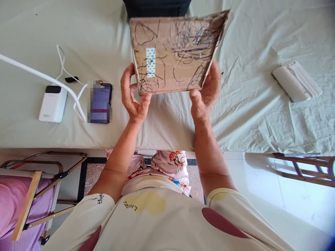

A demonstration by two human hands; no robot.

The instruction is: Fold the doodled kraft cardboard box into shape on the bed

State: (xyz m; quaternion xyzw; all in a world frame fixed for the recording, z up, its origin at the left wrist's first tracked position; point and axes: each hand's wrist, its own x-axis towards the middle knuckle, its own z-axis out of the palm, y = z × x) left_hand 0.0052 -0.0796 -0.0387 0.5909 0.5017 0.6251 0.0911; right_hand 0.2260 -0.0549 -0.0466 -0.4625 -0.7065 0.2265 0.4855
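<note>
The left hand (136,108) and right hand (206,97) pinch the near corners of a brown, scribbled, four-sided cardboard piece (167,57), thumbs at its near edge, other fingers curled around its sides, tips partly hidden. It appears already lifted above the pale green cloth (170,122) and not yet set down; how much handling remains cannot be told. A white-and-teal patterned strip (150,62) lies across its left part; beyond sits a black, boxy object (157,7).

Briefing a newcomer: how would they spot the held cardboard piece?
Start at the pale cloth. Over it, the left hand and right hand hold a brown cardboard piece. Unlike the white power bank, it bears black scribbles and a patterned strip.
</note>
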